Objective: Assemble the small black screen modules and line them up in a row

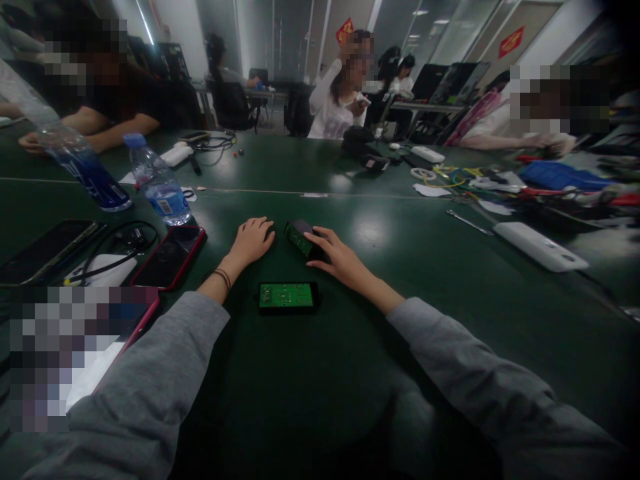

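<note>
The small module (299, 237), a black shell with a green circuit board showing, sits tilted on the counter (400, 280). The right hand (340, 257) closes its fingertips on the module's right end, while the left hand (254, 240) rests loose and empty just beside it. The module looks light, stiff and fragile (best held by the shell's edges, not the board face).

A water bottle (159, 189) stands just behind a red-cased phone (170, 257).

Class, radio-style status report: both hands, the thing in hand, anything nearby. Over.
Left hand flat on table, empty. Right hand holds small green board, tilted. Second board lies between the forearms, untouched. Red phone off to the left.
</note>
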{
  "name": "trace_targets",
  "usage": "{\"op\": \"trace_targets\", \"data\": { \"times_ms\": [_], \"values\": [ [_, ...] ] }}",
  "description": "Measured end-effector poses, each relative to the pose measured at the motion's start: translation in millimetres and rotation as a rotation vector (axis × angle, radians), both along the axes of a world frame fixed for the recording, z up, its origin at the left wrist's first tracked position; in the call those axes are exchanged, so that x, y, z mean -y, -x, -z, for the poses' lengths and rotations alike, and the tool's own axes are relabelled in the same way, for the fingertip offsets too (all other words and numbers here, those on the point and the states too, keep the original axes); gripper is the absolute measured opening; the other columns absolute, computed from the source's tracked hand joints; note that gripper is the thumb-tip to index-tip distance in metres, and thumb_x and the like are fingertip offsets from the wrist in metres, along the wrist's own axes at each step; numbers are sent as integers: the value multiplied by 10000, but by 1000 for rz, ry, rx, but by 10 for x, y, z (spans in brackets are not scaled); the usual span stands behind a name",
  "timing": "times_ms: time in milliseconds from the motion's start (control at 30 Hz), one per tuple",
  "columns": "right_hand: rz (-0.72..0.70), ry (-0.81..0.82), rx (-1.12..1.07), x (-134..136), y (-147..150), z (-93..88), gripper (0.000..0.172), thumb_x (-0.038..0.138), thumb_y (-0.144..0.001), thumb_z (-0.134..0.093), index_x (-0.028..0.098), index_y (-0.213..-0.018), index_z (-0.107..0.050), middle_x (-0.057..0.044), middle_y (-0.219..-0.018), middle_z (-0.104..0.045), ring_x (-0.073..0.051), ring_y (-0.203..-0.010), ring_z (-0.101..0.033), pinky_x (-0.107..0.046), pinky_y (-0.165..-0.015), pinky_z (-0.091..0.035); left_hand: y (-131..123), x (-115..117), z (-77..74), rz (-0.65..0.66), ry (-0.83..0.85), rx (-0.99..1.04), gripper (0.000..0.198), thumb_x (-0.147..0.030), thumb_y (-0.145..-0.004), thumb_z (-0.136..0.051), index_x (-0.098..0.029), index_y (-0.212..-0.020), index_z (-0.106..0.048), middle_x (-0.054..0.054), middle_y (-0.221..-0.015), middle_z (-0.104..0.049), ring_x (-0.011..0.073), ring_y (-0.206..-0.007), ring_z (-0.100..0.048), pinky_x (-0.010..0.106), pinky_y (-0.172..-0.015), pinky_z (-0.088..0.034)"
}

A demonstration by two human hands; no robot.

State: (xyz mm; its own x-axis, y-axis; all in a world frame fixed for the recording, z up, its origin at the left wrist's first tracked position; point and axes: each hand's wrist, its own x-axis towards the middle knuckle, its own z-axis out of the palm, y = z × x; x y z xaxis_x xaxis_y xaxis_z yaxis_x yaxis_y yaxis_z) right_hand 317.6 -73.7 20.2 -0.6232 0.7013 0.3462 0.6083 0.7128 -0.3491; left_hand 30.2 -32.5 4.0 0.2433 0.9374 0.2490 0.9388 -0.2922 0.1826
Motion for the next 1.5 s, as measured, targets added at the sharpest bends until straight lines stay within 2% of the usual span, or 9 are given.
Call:
{"op": "trace_targets", "data": {
  "times_ms": [200, 333, 600, 867, 1333, 1500],
  "values": [
    [-1, -19, 14, 26, -6, 8, 603, 379, -1068, -633, 306, -1616, -391, -171, -1623, -380, -388, -1365, -567, -624, -1046, -587, -7, 7, 2, -9, -13, -7, 446, -354, -1091, -449, -186, -1475, -600, 133, -1586, -560, 316, -1474, -468, 512, -1203, -410],
    [-4, -38, 14, 50, -5, -3, 535, 356, -1109, -542, 271, -1617, -398, -178, -1604, -422, -365, -1357, -580, -598, -1053, -590, -3, 4, 5, -1, -14, -10, 447, -358, -1095, -445, -179, -1474, -599, 133, -1585, -561, 314, -1475, -471, 503, -1202, -413],
    [-2, -167, 2, 62, -23, 12, 512, 265, -1086, -584, 230, -1580, -456, -181, -1634, -413, -365, -1394, -558, -599, -1067, -586, -13, 10, -9, -7, -12, -8, 447, -349, -1091, -447, -167, -1470, -602, 139, -1581, -564, 317, -1465, -479, 508, -1200, -414],
    [25, -262, -30, 18, -35, 67, 522, 189, -1048, -635, 261, -1545, -493, -157, -1623, -443, -362, -1435, -523, -624, -1098, -562, -7, 9, -13, -5, -1, -3, 455, -362, -1090, -442, -175, -1475, -598, 145, -1581, -560, 317, -1474, -467, 514, -1199, -413],
    [54, -260, -44, 17, -40, 58, 467, 266, -1074, -600, 228, -1530, -508, -183, -1559, -489, -360, -1383, -562, -587, -1078, -578, 2, -12, 13, 0, -9, -9, 462, -370, -1092, -436, -169, -1473, -603, 137, -1583, -559, 316, -1469, -473, 503, -1201, -412],
    [65, -207, -59, 26, -39, 41, 458, 331, -1083, -583, 257, -1528, -503, -170, -1522, -508, -358, -1324, -603, -594, -1020, -609, 3, -1, 1, 2, -3, -10, 469, -374, -1096, -426, -164, -1479, -596, 140, -1585, -556, 313, -1476, -465, 505, -1209, -405]
  ]
}}
